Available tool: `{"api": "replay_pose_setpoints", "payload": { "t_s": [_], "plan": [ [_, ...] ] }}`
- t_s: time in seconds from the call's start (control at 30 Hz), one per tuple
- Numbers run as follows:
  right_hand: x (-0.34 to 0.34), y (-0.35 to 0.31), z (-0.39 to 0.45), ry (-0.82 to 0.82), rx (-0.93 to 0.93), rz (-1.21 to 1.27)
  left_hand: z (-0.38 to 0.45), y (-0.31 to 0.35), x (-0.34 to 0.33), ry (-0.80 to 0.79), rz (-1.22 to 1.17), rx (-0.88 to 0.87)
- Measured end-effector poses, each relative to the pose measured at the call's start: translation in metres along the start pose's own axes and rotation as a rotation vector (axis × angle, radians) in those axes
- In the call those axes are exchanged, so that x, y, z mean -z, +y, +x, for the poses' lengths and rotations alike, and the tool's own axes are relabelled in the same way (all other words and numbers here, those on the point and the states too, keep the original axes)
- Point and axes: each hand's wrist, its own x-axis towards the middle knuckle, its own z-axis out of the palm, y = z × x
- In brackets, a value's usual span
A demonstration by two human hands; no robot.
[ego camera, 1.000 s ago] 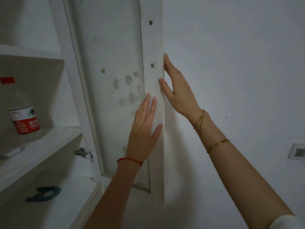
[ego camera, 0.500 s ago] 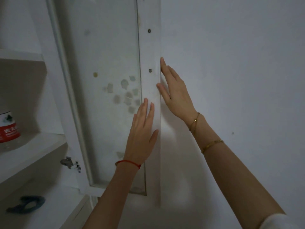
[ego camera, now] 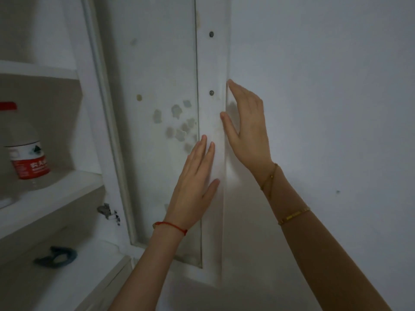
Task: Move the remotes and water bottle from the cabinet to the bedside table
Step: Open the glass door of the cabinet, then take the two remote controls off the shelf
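Both hands are open and flat against the swung-open cabinet door (ego camera: 157, 108): the left hand (ego camera: 193, 182) on its inner face, the right hand (ego camera: 247, 131) at its outer edge. The water bottle (ego camera: 25, 151) stands upright on a shelf (ego camera: 67, 191) at nine o'clock from the left hand, well apart.

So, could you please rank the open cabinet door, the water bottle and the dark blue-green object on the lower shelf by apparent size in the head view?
1. Cabinet door, by far the largest.
2. Water bottle, partly cut off at the left edge.
3. Dark blue-green object, the smallest.
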Motion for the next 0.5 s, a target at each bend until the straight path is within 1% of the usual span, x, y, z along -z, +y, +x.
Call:
{"api": "replay_pose_setpoints", "payload": {
  "t_s": [0.1,0.17,0.27,0.4,0.47,0.5],
  "plan": [
    [-0.005,-0.013,-0.006,0.139,-0.009,0.032,-0.011,-0.001,0.009,0.043,-0.073,0.020],
    [-0.012,-0.028,-0.012,0.153,0.011,0.087,-0.019,-0.007,0.019,0.086,-0.073,0.065],
    [-0.025,-0.050,-0.019,0.138,0.042,0.156,-0.032,-0.018,0.037,0.170,-0.050,0.183],
    [-0.060,-0.083,-0.027,0.011,-0.029,0.365,-0.055,-0.038,0.075,0.224,0.051,0.349],
    [-0.088,-0.108,-0.031,-0.097,-0.067,0.537,-0.077,-0.050,0.103,0.295,0.166,0.458],
    [-0.094,-0.113,-0.034,-0.150,-0.085,0.564,-0.083,-0.053,0.110,0.322,0.190,0.492]
  ]
}}
